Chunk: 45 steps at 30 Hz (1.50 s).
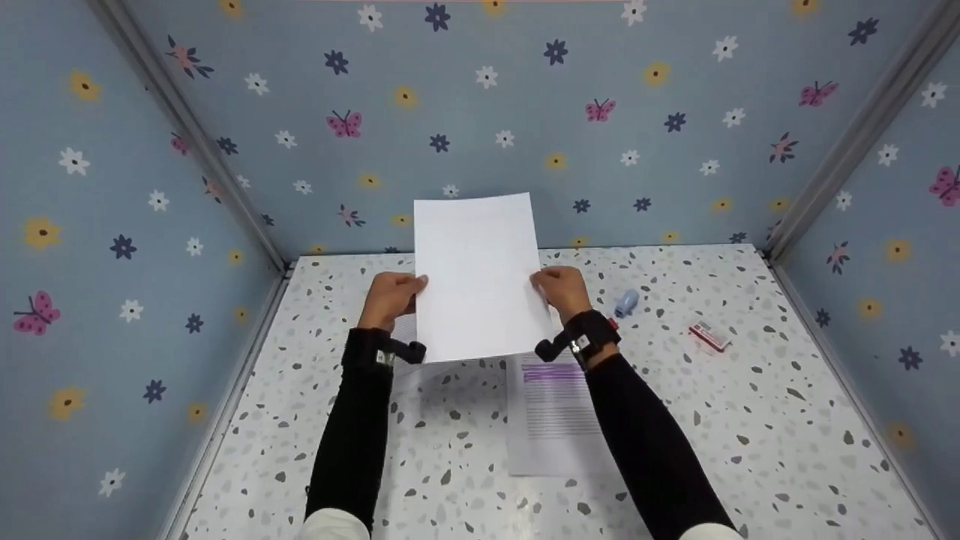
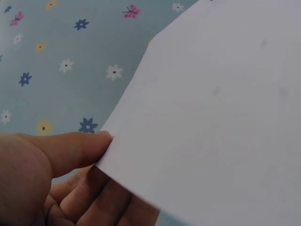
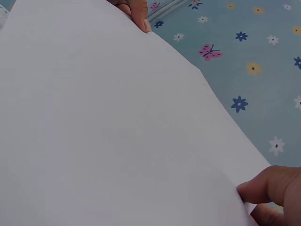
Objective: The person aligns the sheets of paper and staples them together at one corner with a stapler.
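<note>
A blank white sheet of paper (image 1: pixel 480 277) is held up above the table, its face toward the head camera. My left hand (image 1: pixel 392 297) pinches its left edge, thumb in front and fingers behind, as the left wrist view shows with the paper (image 2: pixel 202 113) filling most of the frame. On the opposite edge my right hand (image 1: pixel 564 291) pinches the same sheet between thumb and fingers. Below it, a printed page (image 1: pixel 559 420) with purple highlighted lines lies on the table, partly covered by the right forearm. Another page (image 1: pixel 406 328) shows partly behind the left hand.
A light blue small object (image 1: pixel 627 302), its kind unclear, lies right of my right hand. Farther right is a small red and white box (image 1: pixel 709 336). The speckled table (image 1: pixel 757 435) is bounded by flower-patterned walls (image 1: pixel 517 97) at the back and both sides.
</note>
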Each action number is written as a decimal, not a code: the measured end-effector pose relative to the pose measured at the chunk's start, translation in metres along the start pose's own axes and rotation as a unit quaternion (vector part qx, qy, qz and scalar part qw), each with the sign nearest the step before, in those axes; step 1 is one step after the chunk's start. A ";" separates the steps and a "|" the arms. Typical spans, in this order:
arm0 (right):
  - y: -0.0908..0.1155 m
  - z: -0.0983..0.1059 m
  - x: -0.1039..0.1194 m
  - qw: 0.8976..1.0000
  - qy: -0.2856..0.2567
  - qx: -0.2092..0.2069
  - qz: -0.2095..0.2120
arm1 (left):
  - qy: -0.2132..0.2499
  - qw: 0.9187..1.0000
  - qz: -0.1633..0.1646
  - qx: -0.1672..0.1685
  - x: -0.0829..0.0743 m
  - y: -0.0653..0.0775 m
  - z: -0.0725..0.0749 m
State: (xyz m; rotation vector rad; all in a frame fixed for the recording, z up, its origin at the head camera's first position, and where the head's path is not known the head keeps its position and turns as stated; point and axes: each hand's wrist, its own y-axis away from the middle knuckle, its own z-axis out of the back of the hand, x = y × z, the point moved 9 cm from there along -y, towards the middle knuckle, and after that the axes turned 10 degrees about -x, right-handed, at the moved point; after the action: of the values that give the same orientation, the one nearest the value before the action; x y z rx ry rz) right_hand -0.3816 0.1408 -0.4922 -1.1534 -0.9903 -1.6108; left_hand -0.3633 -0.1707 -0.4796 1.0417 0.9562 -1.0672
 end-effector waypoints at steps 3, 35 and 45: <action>0.001 0.015 0.008 1.000 -0.001 -0.009 0.008 | -0.005 1.000 -0.014 0.011 -0.010 0.004 -0.008; 0.035 0.136 -0.065 0.995 0.045 -0.085 -0.015 | 0.004 0.994 -0.028 0.108 0.002 0.046 -0.122; 0.046 0.142 -0.101 0.995 0.058 -0.070 -0.035 | -0.009 0.994 0.003 0.110 0.041 0.053 -0.140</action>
State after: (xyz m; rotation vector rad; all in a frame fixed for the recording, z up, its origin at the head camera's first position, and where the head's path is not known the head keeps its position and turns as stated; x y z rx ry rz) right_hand -0.2857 0.2816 -0.5496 -1.1131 -0.8626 -1.8063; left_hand -0.3179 -0.0357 -0.5421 1.2113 0.8343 -1.1943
